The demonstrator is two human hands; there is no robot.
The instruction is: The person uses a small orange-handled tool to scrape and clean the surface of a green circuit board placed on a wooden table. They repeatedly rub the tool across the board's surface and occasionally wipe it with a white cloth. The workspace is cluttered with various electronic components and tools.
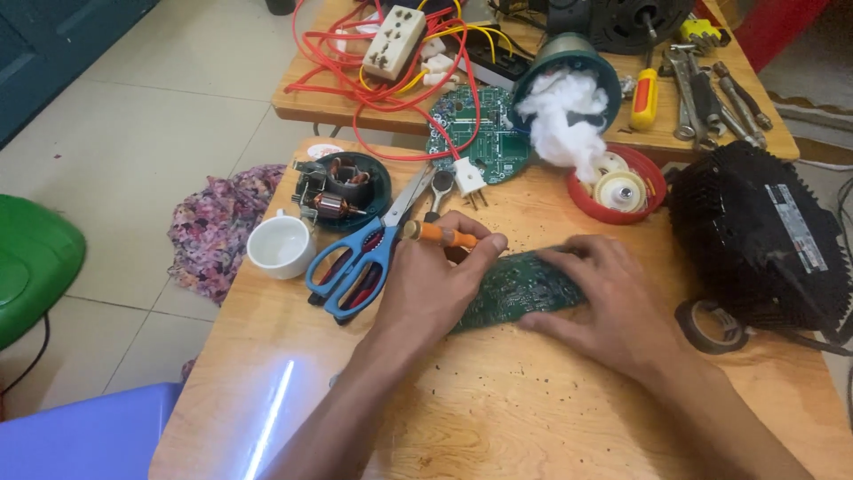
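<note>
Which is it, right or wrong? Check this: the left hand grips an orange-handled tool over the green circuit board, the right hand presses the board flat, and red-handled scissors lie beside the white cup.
One thing is wrong: the scissors have blue handles, not red. The head view shows them beside the white cup. The rest holds: the left hand grips the orange-handled tool over the green circuit board, and the right hand presses it flat.

Both forearms bare, entering from bottom edge, converging toward centre. Left hand [426,289]: knuckles up, fingers curled into closed pinch grip, thumb and forefinger tips pointing right. Wrist straight, forearm angled up from lower left. Right hand [597,298]: palm down, fingers spread flat and extended leftward, pressing down. Wrist slightly bent, forearm running in from lower right corner. Hands near each other, fingertips almost meeting.
</note>
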